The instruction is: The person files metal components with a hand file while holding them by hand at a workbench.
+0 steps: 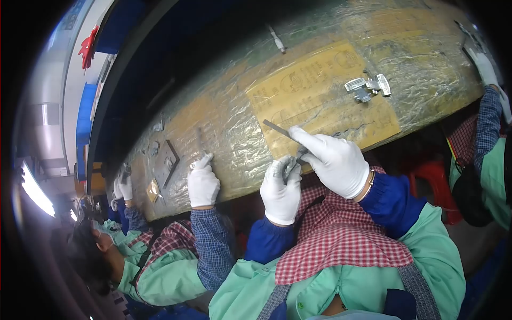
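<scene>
My right hand (338,162), in a white glove, is closed around a thin, flat, dark-grey file (276,127). The file's free end points up and to the left over the brown paper. My left hand (280,191), also gloved, pinches a small grey metal part (290,168) close in front of the checked apron. Fingers cover most of that part, so its full shape is hidden. The two hands are close together at the table's near edge. On the paper beyond them lie shiny metal fittings (368,87).
A printed brown paper sheet (320,66) lies on the film-covered table (229,122). A white pen-like tool (277,40) rests further back. At left, a co-worker's gloved hand (203,181) is near a dark frame (169,162). Another co-worker's hand (484,66) is at far right, above a red stool (433,178).
</scene>
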### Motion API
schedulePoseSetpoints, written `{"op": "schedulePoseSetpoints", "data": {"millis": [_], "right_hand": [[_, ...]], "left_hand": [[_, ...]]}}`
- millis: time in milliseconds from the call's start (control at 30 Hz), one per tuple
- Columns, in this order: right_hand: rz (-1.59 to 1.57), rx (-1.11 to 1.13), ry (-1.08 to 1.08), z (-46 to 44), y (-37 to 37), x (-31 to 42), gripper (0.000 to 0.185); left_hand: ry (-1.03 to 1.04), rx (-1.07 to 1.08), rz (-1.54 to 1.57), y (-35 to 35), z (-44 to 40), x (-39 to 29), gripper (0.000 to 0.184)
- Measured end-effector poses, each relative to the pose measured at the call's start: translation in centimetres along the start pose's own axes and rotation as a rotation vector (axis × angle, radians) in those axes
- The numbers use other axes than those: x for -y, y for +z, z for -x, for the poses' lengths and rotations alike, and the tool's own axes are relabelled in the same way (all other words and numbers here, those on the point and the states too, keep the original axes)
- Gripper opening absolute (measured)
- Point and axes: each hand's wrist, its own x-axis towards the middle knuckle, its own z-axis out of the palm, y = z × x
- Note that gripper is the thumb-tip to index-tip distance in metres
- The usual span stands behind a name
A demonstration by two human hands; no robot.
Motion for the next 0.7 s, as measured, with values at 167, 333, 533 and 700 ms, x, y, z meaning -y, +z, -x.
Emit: {"op": "schedulePoseSetpoints", "data": {"millis": [167,333,533,700], "right_hand": [[0.123,0.05,-0.104,0.1,0.4,0.2,0.052],[0.048,-0.016,-0.164,0.4,0.9,1.1,0.046],[0.087,0.192,-0.125,4.3,-2.9,2.6,0.053],[0.14,0.34,0.02,6.6,-3.6,3.2,0.054]], "left_hand": [[0.178,0.049,-0.363,-1.4,-0.8,-3.9,0.027],[-0.025,0.144,-0.396,-1.9,-0.3,-4.1,0.026],[-0.173,0.155,-0.377,-1.5,0.4,-3.3,0.025],[-0.147,0.132,-0.252,-1.1,0.5,-2.9,0.031]]}}
